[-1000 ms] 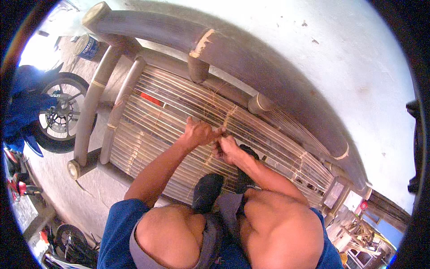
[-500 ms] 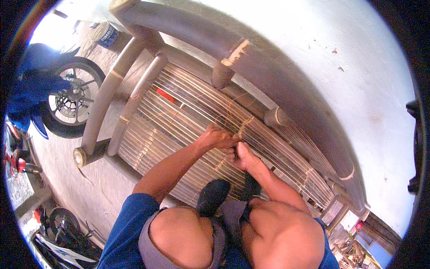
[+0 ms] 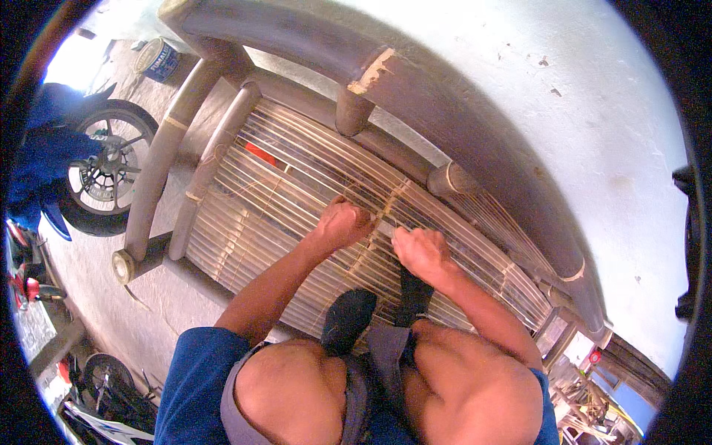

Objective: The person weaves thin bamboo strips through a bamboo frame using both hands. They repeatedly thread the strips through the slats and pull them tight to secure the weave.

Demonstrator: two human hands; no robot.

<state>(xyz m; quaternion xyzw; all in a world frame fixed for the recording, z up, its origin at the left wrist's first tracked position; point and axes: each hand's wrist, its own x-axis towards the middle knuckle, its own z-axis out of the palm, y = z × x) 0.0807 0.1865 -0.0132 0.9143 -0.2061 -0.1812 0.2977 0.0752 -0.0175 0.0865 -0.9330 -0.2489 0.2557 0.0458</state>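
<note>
A bamboo bench seat (image 3: 222,256) of narrow parallel slats lies in front of me, tied by crosswise rows of pale binding (image 3: 397,194). My left hand (image 3: 345,224) is closed in a fist just left of the middle binding row. Across that row my right hand (image 3: 423,248) is closed too, thumb and fingers pinched together. Both seem to grip a thin binding strand, pulled apart at the tie between them; most of it is hidden in the fingers. My dark-socked feet (image 3: 348,319) rest on the slats below the hands.
The thick bamboo backrest (image 3: 460,122) curves along a white wall (image 3: 571,96). A red object (image 3: 261,153) shows at the slats' far left. Left of the bench are a motorcycle wheel (image 3: 111,167) and a blue bucket (image 3: 157,61). Bamboo pieces (image 3: 593,408) lie at lower right.
My hands, close together before, have drawn apart to either side of the binding row. The view has shifted slightly, so the bench appears further left.
</note>
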